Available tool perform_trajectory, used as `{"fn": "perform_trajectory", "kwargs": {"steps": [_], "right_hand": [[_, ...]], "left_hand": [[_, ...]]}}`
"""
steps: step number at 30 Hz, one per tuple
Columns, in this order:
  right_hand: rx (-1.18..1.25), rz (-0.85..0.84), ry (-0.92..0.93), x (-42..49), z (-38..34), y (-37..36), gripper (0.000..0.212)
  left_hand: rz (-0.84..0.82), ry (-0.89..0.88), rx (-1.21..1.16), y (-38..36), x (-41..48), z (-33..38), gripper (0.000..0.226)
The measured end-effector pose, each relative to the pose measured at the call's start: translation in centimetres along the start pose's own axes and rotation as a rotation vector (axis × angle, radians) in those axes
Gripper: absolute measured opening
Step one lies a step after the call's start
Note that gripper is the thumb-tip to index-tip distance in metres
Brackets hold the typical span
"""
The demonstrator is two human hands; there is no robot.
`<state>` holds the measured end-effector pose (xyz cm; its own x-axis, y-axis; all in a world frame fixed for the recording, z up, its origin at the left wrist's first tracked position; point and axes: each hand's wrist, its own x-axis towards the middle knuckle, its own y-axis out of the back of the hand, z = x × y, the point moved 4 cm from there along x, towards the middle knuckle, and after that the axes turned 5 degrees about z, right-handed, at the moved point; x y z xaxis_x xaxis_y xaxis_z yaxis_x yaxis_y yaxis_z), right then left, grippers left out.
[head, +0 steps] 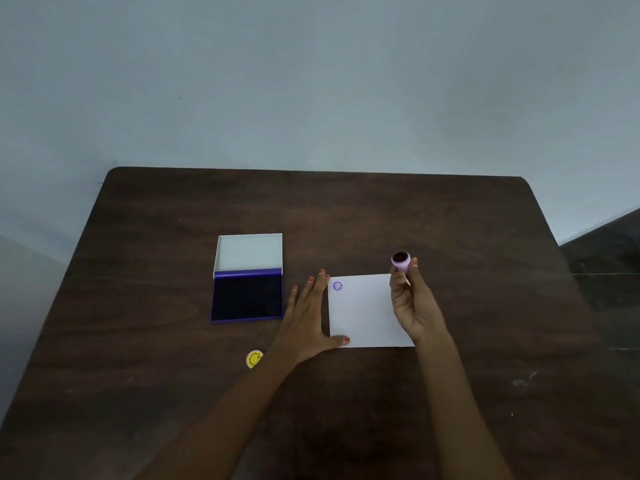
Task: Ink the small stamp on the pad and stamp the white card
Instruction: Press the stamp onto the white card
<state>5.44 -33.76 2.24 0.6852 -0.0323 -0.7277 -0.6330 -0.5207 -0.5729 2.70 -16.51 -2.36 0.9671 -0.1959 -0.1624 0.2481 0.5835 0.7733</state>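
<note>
Now the right hand [414,303] holds the small stamp [401,260] above the far right corner of the white card [367,313], fingers [414,268] closed round its lilac body, inked face turned upward. Flat on the dark surface [485,375], the left hand [308,317] lies with fingers spread, thumb on the card's near left corner. A purple print [337,286] marks the card's far left corner. Left of the hand, the ink pad [246,297] lies open.

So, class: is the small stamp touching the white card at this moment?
Apart. The head view shows the right hand holding the small stamp lifted, inked face turned up, beyond the far edge of the white card, with dark table behind it.
</note>
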Motion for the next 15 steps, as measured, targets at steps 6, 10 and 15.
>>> {"fn": "perform_trajectory", "kwargs": {"steps": [6, 10, 15], "right_hand": [[0.005, -0.093, 0.043, -3.5, -0.7, -1.0, 0.018], [-0.074, -0.109, 0.039, -6.0, 0.4, -0.4, 0.016], [-0.108, -0.095, 0.013, -8.6, 3.1, 0.9, 0.014]], "left_hand": [[0.082, -0.075, -0.066, 0.9, -1.4, 1.4, 0.104], [0.272, -0.065, -0.153, 3.4, -3.3, 1.4, 0.074], [0.36, 0.049, -0.13, 6.2, -7.6, -2.0, 0.044]]}}
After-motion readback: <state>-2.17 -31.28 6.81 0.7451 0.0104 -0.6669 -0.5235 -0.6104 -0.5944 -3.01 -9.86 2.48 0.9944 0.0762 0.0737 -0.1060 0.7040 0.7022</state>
